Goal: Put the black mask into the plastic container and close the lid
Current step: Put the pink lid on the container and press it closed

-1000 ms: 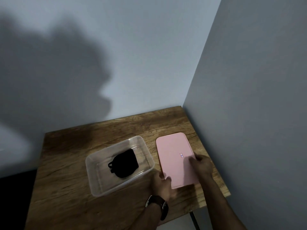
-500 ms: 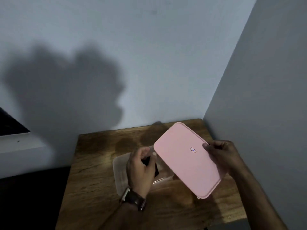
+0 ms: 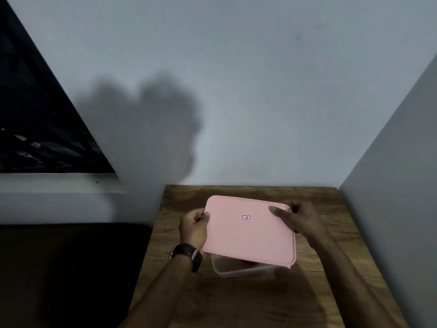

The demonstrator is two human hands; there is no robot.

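Fingers (image 3: 280, 213) of both hands clamp the pink lid (image 3: 248, 230), lengthwise left-right, tilted over container (image 3: 236, 268).

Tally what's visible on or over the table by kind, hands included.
Hands: 2 (left hand, right hand)
Lid: 1 (pink lid, held by both hands)
Container: 1 (clear container, under the lid)
Watch: 1 (watch)
Mask: 0 visible
Total: 5
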